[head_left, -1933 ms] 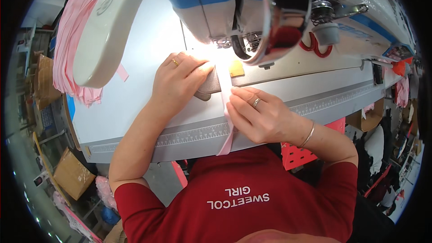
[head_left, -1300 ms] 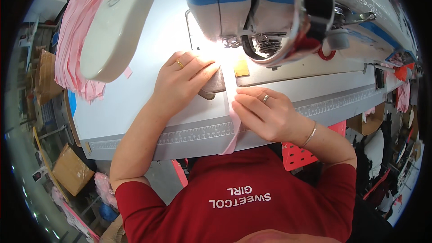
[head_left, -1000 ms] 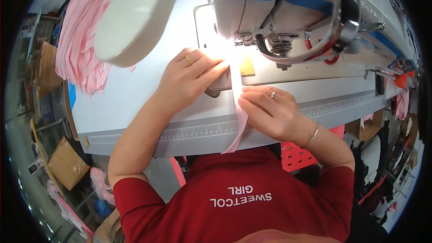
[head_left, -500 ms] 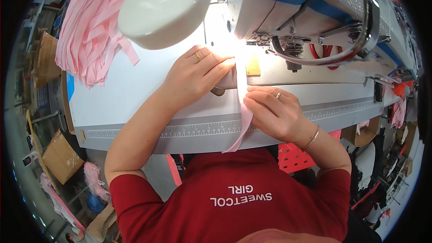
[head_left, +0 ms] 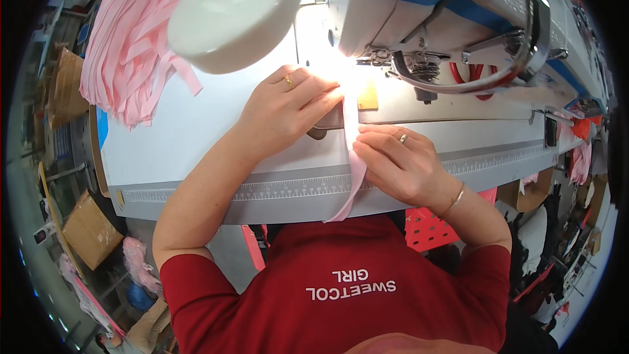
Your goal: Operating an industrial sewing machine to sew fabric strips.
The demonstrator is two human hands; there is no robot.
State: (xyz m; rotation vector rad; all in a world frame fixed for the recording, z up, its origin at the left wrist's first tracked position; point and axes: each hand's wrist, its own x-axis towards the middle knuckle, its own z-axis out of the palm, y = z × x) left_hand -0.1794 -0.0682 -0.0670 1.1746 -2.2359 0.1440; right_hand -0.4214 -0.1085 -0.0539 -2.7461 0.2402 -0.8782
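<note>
A white sewing machine (head_left: pixel 400 19) with a blue stripe and metal guard stands over the table, its lamp glaring at the needle area. A pale pink strip (head_left: pixel 352 118) runs from that glare toward me over the table's front edge. My left hand (head_left: pixel 283 108) presses with curled fingertips on the strip's far part beside the presser foot; the fingertips are washed out by light. My right hand (head_left: pixel 396 160) pinches the strip closer to me. A yellow piece (head_left: pixel 367 97) lies right of the strip on the metal plate (head_left: pixel 445 113).
A pile of pink strips (head_left: pixel 131 39) lies at the table's left, beside a rounded white machine part (head_left: pixel 236 19). Red-handled scissors (head_left: pixel 458 73) sit behind the guard. A printed ruler (head_left: pixel 282 190) lines the front edge. Cardboard boxes (head_left: pixel 95 229) and a red perforated piece (head_left: pixel 426 226) are below.
The view has shifted, so machine and hands sit further right in it than about two seconds ago. Both hands keep their holds on the strip, barely moving in the last half second.
</note>
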